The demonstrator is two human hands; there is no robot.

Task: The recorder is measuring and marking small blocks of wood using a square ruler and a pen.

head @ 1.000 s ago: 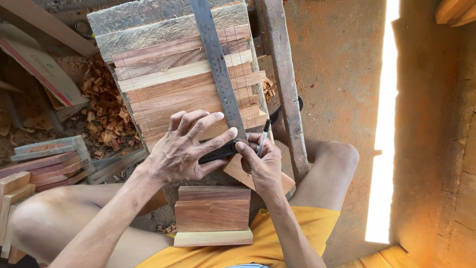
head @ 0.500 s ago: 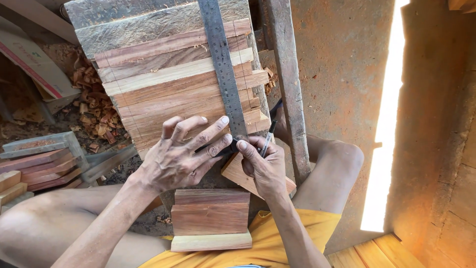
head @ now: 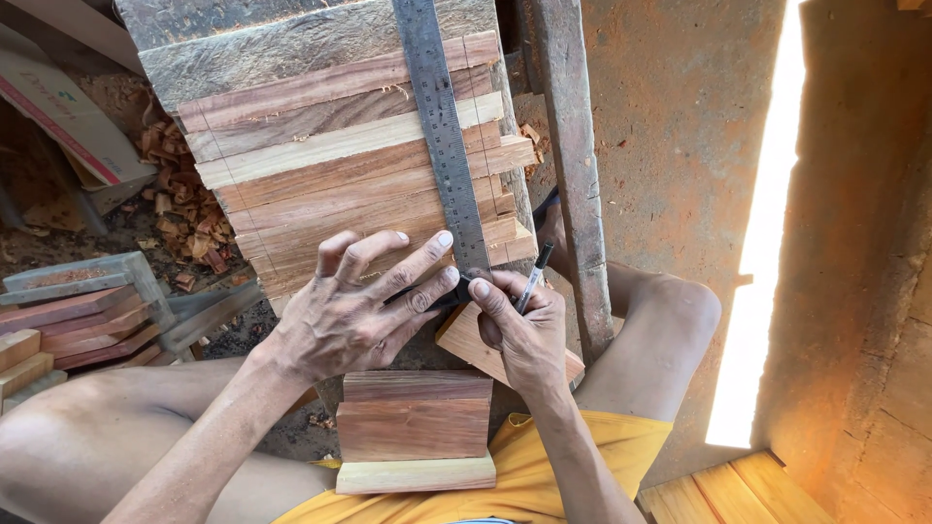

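Since half a second ago little has changed: your left hand (head: 354,311) has spread slightly, fingers splayed and pressing flat on the slats (head: 340,165), and the pen (head: 534,277) in your right hand (head: 519,330) has tipped a touch further toward 1 o'clock. The steel square (head: 442,126) has kept its line, its blade running from 12 o'clock down across the slats to its dark stock, which sits under your left fingertips (head: 449,276) near the middle of the view. Your right fingers are clenched on the pen, with the forefinger touching the stock beside the blade. The slats lie side by side on the bench (head: 301,39), with thin lines showing near both ends. A loose block (head: 476,344) lies under your right hand, and a short stack of blocks (head: 416,427) sits at 6 o'clock between your knees. At 9 o'clock a grey metal tray (head: 87,277) holds sawdust and rests on more slats, with wood chips (head: 189,228) just beyond it on the floor.
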